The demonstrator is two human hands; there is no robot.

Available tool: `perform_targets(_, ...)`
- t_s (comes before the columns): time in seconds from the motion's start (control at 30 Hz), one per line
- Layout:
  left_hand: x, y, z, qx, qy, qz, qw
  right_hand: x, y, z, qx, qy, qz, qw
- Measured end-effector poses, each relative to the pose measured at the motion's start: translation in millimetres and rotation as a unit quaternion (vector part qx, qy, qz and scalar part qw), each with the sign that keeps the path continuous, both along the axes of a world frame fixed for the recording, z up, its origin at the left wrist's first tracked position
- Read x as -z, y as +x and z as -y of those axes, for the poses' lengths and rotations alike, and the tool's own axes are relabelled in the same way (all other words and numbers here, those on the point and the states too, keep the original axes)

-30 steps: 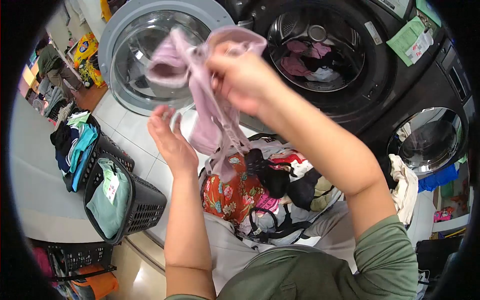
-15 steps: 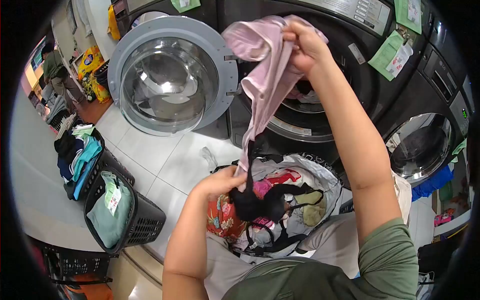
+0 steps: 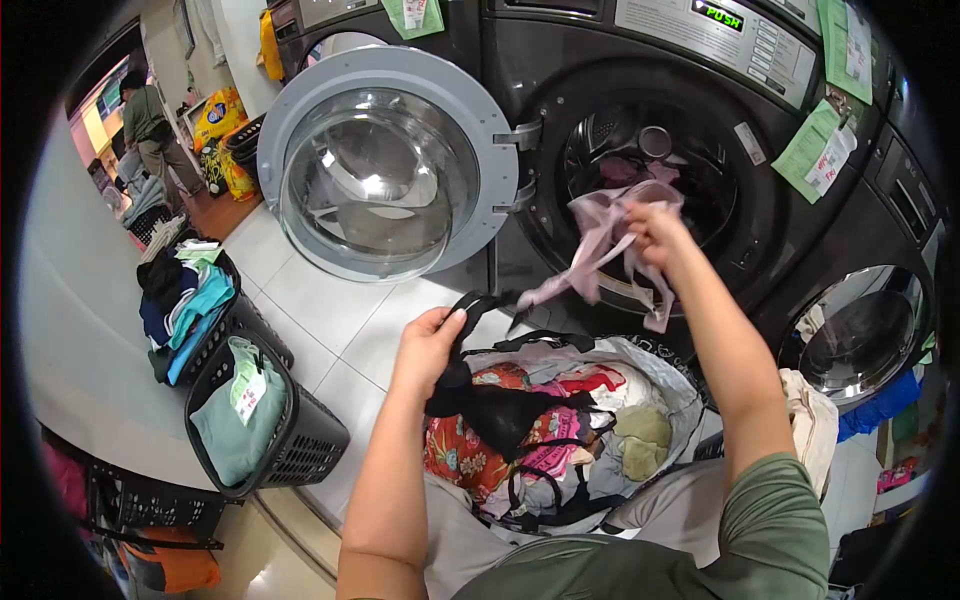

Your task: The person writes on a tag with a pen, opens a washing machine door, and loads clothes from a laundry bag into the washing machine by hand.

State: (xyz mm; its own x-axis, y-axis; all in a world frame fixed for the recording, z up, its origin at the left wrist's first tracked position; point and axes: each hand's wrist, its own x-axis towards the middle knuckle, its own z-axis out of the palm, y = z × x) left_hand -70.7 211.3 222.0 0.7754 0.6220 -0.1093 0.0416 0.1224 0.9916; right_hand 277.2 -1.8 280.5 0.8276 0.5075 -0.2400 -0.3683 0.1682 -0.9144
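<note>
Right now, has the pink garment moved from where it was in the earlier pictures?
Yes, rightward: the pink garment, held in the right hand, overlapped the open door before and now shows clear of it, partly across the drum.

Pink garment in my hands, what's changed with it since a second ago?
The pink garment moved from in front of the open door to the opening of the washer, in your right hand. Your left hand, empty at first, then on its end, let go and now holds the black garment. The door stayed open.
</note>
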Motion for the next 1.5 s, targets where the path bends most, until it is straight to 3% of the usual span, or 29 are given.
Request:
perform_targets(0.07,4,13,-1,-0.016,-0.012,-0.005,1.000,-2,-50,-8,-0.034,0.034,-0.029,0.998)
perform_targets(0.13,2,21,4,-0.011,-0.101,0.028,0.994,-6,-83,-7,-0.057,0.060,-0.072,0.994)
perform_targets(0.27,4,29,5,-0.060,-0.179,0.084,0.978,-3,-95,5,-0.111,0.127,-0.098,0.981)
perform_targets(0.3,11,27,-8,-0.074,-0.228,0.136,0.961,-14,-100,12,-0.115,0.125,-0.093,0.981)
perform_targets(0.43,-8,-4,-42,-0.157,-0.221,0.295,0.916,-33,-76,47,-0.101,0.086,-0.020,0.991)
perform_targets(0.53,-19,-20,-34,-0.101,-0.232,0.362,0.897,-34,-70,63,-0.176,0.046,0.072,0.981)
perform_targets(0.67,-34,-10,3,-0.013,-0.229,0.275,0.934,-7,-121,44,-0.166,0.087,0.073,0.980)
perform_targets(0.77,-38,-6,19,0.038,-0.207,0.226,0.951,9,-184,15,-0.189,-0.046,0.188,0.963)
perform_targets(0.8,-37,-5,20,0.048,-0.204,0.222,0.952,38,-186,5,-0.209,-0.084,0.235,0.946)
perform_targets(0.87,-35,-5,20,0.069,-0.199,0.214,0.954,71,-198,-16,-0.155,-0.117,0.454,0.869)
perform_targets(0.93,-36,-7,21,0.063,-0.199,0.218,0.953,81,-211,-29,-0.161,-0.187,0.499,0.831)
perform_targets(1.03,-40,-16,10,-0.001,-0.196,0.256,0.947,62,-193,-21,-0.253,-0.285,0.432,0.817)
perform_targets(1.07,-31,-22,-5,-0.005,-0.196,0.271,0.942,61,-164,-17,-0.350,-0.349,0.472,0.730)
perform_targets(1.13,-41,-38,-13,0.002,-0.224,0.327,0.918,19,-129,-6,-0.422,-0.373,0.339,0.753)
perform_targets(1.17,-42,-42,-16,0.008,-0.217,0.332,0.918,10,-88,-6,-0.395,-0.342,0.247,0.816)
perform_targets(1.2,-40,-40,-14,0.004,-0.207,0.317,0.926,7,-40,-3,-0.291,-0.324,0.280,0.856)
perform_targets(1.27,-39,-36,-7,-0.009,-0.185,0.287,0.940,-20,63,11,0.005,-0.436,0.407,0.803)
perform_targets(1.3,-40,-32,-4,-0.005,-0.180,0.289,0.940,-40,91,24,0.090,-0.299,0.317,0.895)
perform_targets(1.33,-42,-29,-2,0.001,-0.176,0.289,0.941,-43,131,39,0.153,-0.262,0.381,0.874)
perform_targets(1.37,-41,-27,-2,0.007,-0.182,0.298,0.937,-86,63,39,0.156,-0.209,0.236,0.936)
perform_targets(1.4,-39,-24,-1,0.015,-0.188,0.305,0.934,-93,69,47,0.111,-0.242,0.190,0.945)
perform_targets(1.47,-39,-17,3,0.030,-0.207,0.317,0.925,-78,69,51,0.140,-0.302,0.233,0.914)
perform_targets(1.5,-39,-15,5,0.036,-0.216,0.322,0.921,-92,6,40,0.200,-0.323,0.259,0.888)
